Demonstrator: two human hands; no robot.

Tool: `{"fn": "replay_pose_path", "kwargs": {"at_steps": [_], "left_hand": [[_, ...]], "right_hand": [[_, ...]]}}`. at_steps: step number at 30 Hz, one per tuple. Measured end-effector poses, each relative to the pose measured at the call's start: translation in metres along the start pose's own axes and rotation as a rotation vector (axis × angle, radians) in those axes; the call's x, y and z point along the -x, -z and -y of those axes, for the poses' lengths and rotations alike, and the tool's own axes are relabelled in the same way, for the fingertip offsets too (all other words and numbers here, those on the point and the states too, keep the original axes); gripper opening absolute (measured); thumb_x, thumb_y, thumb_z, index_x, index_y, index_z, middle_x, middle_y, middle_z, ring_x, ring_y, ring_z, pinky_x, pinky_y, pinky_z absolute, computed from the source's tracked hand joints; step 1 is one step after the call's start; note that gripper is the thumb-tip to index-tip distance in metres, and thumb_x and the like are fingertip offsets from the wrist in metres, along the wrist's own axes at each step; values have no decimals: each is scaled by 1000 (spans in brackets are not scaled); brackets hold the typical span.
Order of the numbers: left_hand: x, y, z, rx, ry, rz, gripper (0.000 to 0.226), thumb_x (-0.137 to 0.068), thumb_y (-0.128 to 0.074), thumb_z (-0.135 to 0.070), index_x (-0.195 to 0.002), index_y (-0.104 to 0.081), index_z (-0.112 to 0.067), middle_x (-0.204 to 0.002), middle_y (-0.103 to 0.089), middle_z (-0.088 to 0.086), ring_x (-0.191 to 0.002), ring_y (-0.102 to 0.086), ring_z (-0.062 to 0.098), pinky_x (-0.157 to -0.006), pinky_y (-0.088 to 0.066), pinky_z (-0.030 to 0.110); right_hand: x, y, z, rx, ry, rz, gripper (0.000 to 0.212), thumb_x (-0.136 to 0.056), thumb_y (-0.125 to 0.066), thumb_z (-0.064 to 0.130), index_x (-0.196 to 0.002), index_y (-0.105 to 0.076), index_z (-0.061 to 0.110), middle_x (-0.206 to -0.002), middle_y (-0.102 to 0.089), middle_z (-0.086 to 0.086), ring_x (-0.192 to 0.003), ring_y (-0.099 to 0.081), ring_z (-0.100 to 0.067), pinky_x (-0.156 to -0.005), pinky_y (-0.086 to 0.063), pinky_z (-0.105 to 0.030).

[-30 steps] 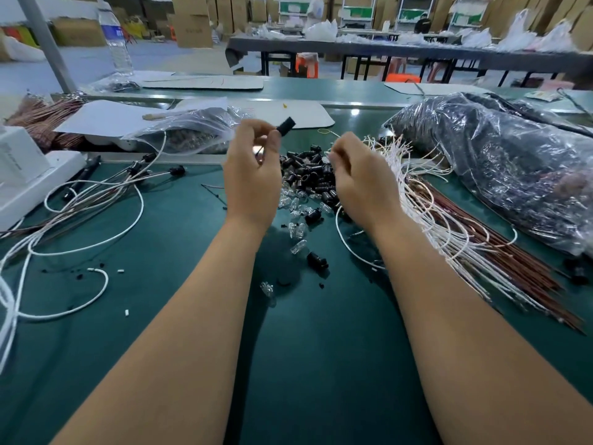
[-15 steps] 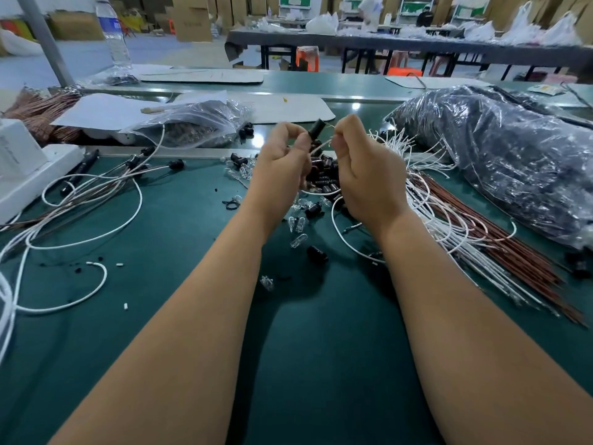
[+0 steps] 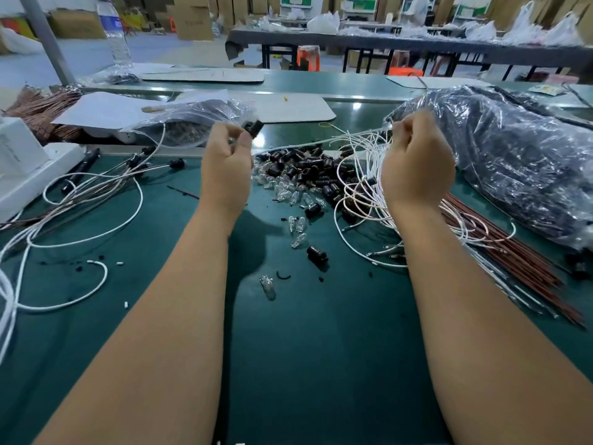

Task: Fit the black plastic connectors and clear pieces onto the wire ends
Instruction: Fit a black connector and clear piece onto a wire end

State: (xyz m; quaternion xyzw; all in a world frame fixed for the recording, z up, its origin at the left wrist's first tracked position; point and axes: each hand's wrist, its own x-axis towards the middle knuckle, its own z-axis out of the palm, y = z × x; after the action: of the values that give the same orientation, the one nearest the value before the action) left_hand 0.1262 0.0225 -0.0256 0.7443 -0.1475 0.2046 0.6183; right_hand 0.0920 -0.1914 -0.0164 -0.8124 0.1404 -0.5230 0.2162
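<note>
Your left hand [image 3: 226, 170] is raised over the green table [image 3: 321, 364], fingers curled, pinching a black connector [image 3: 253, 127] between thumb and fingertips at the top of the fist. Your right hand [image 3: 417, 168] is raised too, well apart from the left, fingers curled tight around a white wire [image 3: 321, 143] that runs taut from the fist leftward toward the connector; whether the wire end reaches the connector cannot be told. Between and below your hands lies the pile of black connectors [image 3: 305, 168], with clear pieces [image 3: 282, 191] scattered along its near edge and a few more strays nearer you, including a lone clear piece [image 3: 268, 285] and a lone black connector [image 3: 317, 254]. Under and right of your right wrist sits the tangle of white wires [image 3: 362, 187], touching the pile, with a bundle of reddish-brown wires [image 3: 513, 261] fanned out beside it. A large dark plastic bag [image 3: 513, 162] crowds the right side, just behind your right hand. A smaller clear bag [image 3: 192, 123] lies behind your left hand. Loose white and brown wires with black ends [image 3: 96, 194] sprawl at left, beside a white box [image 3: 19, 155]. A water bottle [image 3: 115, 36] stands far back left.
</note>
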Motion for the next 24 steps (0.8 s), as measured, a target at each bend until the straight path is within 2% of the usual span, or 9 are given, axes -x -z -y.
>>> {"fn": "replay_pose_path", "kwargs": {"at_steps": [2, 5, 8, 10, 11, 14, 16, 21, 24], "left_hand": [[2, -6, 1, -40, -1, 38, 11, -102, -42, -14, -92, -45, -12, -66, -42, 3, -50, -31, 9, -47, -29, 22], [3, -11, 3, -79, -24, 96, 10, -102, -44, -15, -95, -45, -7, -64, -39, 7, -52, -29, 16, -50, -27, 29], [5, -14, 2, -101, -51, 133, 11, -102, -45, -16, -97, -46, -6, -60, -37, 8, -47, -26, 12, -46, -25, 26], [5, -17, 1, -103, -58, 141, 9, -101, -45, -15, -96, -46, -8, -56, -36, 4, -45, -25, 11, -45, -23, 25], [5, -19, 1, -111, -60, 140, 8, -101, -46, -15, -96, -47, -9, -54, -37, 1, -45, -26, 10, -46, -24, 25], [5, -20, 2, -159, -74, 121, 7, -99, -48, -16, -94, -48, -11, -53, -44, 0, -43, -30, 7, -47, -27, 22], [6, -18, 4, -193, -83, 100, 9, -98, -49, -17, -94, -50, -9, -57, -53, 8, -47, -37, 10, -51, -33, 25], [6, -19, 6, -231, -73, 104, 11, -96, -53, -18, -92, -57, -8, -62, -64, 3, -55, -54, 9, -57, -43, 22], [6, -18, 7, -293, -93, 96, 13, -96, -52, -20, -92, -56, -9, -65, -63, 9, -63, -58, 21, -62, -44, 31]], "right_hand": [[1, 0, -2, 146, 2, 123, 12, -96, -50, 10, -97, -61, 6, -93, -64, -10, -78, -50, -21, -66, -38, -30], [7, -5, 3, 386, 180, 288, 32, -82, -49, -1, -109, -65, 8, -119, -54, -14, -111, -44, -30, -95, -31, -42], [18, -11, 23, 229, 317, 403, 40, -84, -54, 9, -121, -63, 20, -135, -50, -1, -130, -38, -20, -109, -10, -40], [29, -17, 40, 17, 345, 471, 31, -90, -54, 17, -118, -66, 24, -128, -59, 6, -125, -46, -14, -106, -7, -34], [33, -19, 47, -82, 345, 501, 26, -91, -55, 20, -113, -69, 24, -119, -65, 7, -118, -52, -13, -103, -11, -31], [41, -20, 54, -324, 300, 593, 17, -91, -59, 14, -98, -74, 14, -92, -70, -2, -91, -60, -20, -90, -39, -34], [40, -18, 53, -410, 244, 624, 15, -90, -61, 10, -97, -74, 9, -87, -68, -6, -84, -59, -20, -79, -47, -36], [38, -16, 51, -443, 211, 590, 13, -86, -64, 5, -90, -75, 9, -83, -67, -1, -76, -60, -13, -71, -49, -27], [37, -14, 51, -403, 279, 563, 12, -83, -66, 3, -86, -76, 9, -76, -61, 5, -71, -54, -12, -67, -44, -24]]}}
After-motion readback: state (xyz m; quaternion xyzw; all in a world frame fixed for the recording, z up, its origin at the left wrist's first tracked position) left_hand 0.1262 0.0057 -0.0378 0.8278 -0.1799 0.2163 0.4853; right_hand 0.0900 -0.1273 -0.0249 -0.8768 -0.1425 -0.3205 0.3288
